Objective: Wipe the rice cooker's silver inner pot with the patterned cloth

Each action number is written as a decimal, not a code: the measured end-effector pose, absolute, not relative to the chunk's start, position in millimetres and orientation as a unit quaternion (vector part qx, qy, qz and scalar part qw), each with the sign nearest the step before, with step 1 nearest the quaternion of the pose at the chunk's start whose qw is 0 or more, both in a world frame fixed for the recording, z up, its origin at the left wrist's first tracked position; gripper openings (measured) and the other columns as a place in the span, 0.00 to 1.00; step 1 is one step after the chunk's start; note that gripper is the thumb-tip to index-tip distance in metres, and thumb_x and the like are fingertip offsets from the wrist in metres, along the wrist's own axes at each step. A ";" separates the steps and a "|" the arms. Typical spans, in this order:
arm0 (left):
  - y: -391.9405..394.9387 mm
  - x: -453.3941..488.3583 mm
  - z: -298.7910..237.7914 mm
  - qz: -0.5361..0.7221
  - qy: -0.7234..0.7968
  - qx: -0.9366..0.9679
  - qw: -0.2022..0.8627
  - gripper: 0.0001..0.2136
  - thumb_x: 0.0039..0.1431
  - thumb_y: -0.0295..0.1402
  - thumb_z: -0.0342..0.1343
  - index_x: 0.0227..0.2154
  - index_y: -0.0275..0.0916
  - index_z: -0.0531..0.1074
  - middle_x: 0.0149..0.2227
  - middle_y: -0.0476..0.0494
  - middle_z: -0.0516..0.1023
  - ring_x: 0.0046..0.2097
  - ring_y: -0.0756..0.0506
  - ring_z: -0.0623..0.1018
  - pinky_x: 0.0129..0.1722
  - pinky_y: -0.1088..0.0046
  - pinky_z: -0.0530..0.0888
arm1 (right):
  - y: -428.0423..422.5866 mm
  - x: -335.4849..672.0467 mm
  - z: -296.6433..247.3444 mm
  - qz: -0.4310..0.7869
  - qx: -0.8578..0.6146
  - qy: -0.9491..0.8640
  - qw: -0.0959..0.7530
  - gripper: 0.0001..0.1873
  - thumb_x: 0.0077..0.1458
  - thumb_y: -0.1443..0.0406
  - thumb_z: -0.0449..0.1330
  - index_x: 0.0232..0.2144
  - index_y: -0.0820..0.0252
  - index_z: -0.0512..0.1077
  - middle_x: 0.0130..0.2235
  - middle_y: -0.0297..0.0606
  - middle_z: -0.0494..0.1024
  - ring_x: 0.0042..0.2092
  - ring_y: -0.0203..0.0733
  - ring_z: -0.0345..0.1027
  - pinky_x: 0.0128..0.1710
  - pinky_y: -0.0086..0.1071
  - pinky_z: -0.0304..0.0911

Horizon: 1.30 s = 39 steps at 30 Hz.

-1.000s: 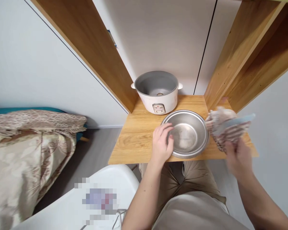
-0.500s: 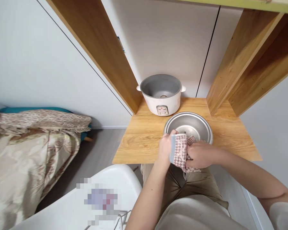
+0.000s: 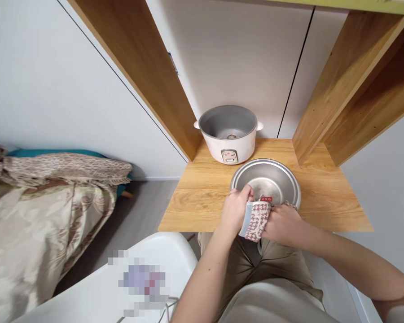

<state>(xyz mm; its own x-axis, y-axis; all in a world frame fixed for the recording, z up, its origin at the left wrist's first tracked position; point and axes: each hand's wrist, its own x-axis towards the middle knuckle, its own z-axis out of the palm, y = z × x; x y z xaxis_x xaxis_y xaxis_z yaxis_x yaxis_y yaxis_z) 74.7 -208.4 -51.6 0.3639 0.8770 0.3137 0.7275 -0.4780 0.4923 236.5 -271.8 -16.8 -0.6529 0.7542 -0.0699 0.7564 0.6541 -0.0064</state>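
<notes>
A steel bowl (image 3: 272,177) sits on the wooden table (image 3: 202,197) in front of me. My left hand (image 3: 234,211) is closed on the bowl's near left rim. My right hand (image 3: 283,224) is closed on a red-and-white patterned cloth (image 3: 256,219) with a pale blue edge, pressed against the bowl's near rim between both hands. Part of the cloth reaches into the bowl, where a small red tag shows.
A white rice cooker body (image 3: 229,134) without lid or inner pot stands behind the bowl against the wall. Wooden shelf sides (image 3: 326,85) rise at left and right. A bed with a patterned cover (image 3: 37,202) lies left; a white chair (image 3: 128,278) is near left.
My right hand brought the cloth from the right of the bowl to its near rim, next to my left hand. In the last half second the cloth has shifted slightly right and down.
</notes>
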 end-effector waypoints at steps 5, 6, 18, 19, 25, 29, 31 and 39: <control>-209.4 61.2 -55.7 0.284 0.372 0.871 0.149 0.08 0.57 0.27 0.44 0.30 0.42 0.67 0.23 0.49 0.72 0.27 0.47 0.69 0.37 0.67 0.65 | -274.6 246.7 -32.4 0.023 0.393 0.917 -0.071 0.16 0.58 0.65 0.53 0.20 0.57 0.70 0.22 0.38 0.75 0.26 0.40 0.65 0.27 0.35 0.49; -209.9 59.0 -57.6 0.287 0.346 0.882 0.139 0.08 0.57 0.27 0.43 0.28 0.41 0.67 0.23 0.48 0.71 0.27 0.47 0.69 0.38 0.66 0.65 | -275.0 248.1 -34.1 0.027 0.396 0.914 -0.090 0.17 0.58 0.64 0.53 0.19 0.58 0.70 0.22 0.38 0.75 0.27 0.40 0.66 0.28 0.35 0.50; -204.4 63.2 -75.7 0.314 0.339 0.884 0.079 0.16 0.64 0.33 0.40 0.20 0.41 0.62 0.19 0.48 0.64 0.24 0.48 0.64 0.34 0.65 0.63 | -268.3 239.0 -8.5 -0.066 0.464 0.883 0.031 0.19 0.59 0.56 0.52 0.25 0.58 0.74 0.27 0.41 0.78 0.27 0.42 0.69 0.28 0.34 0.54; -203.9 63.0 -76.2 0.316 0.342 0.881 0.083 0.17 0.64 0.33 0.39 0.19 0.41 0.61 0.19 0.48 0.64 0.23 0.48 0.64 0.33 0.66 0.63 | -267.7 239.2 -9.0 -0.063 0.461 0.884 0.036 0.19 0.59 0.56 0.52 0.25 0.58 0.75 0.26 0.41 0.78 0.27 0.41 0.68 0.28 0.33 0.54; -205.0 62.2 -74.9 0.338 0.322 0.882 0.062 0.13 0.62 0.32 0.44 0.21 0.41 0.62 0.18 0.49 0.64 0.24 0.48 0.63 0.33 0.66 0.62 | -274.6 244.7 -33.8 0.047 0.401 0.907 -0.117 0.16 0.59 0.65 0.53 0.20 0.58 0.71 0.23 0.37 0.75 0.28 0.40 0.67 0.30 0.35 0.52; -204.6 63.1 -75.3 0.361 0.304 0.880 0.041 0.13 0.62 0.31 0.43 0.21 0.40 0.62 0.18 0.49 0.64 0.23 0.48 0.62 0.32 0.66 0.60 | -277.9 244.5 -39.2 0.097 0.396 0.892 -0.196 0.17 0.56 0.67 0.55 0.16 0.57 0.67 0.20 0.35 0.72 0.26 0.38 0.64 0.29 0.35 0.50; -203.7 63.9 -76.5 0.366 0.306 0.878 0.039 0.14 0.63 0.32 0.43 0.20 0.40 0.60 0.18 0.50 0.64 0.23 0.49 0.62 0.31 0.67 0.60 | -277.1 242.5 -33.5 0.067 0.431 0.886 -0.158 0.15 0.55 0.63 0.56 0.17 0.58 0.69 0.21 0.36 0.74 0.26 0.38 0.66 0.29 0.35 0.51; -203.3 64.9 -76.6 0.362 0.312 0.878 0.038 0.16 0.65 0.34 0.42 0.20 0.40 0.60 0.18 0.50 0.62 0.22 0.50 0.61 0.31 0.68 0.60 | -272.2 239.3 -25.2 0.045 0.450 0.887 -0.090 0.18 0.56 0.58 0.56 0.18 0.58 0.71 0.20 0.37 0.75 0.24 0.38 0.65 0.27 0.33 0.49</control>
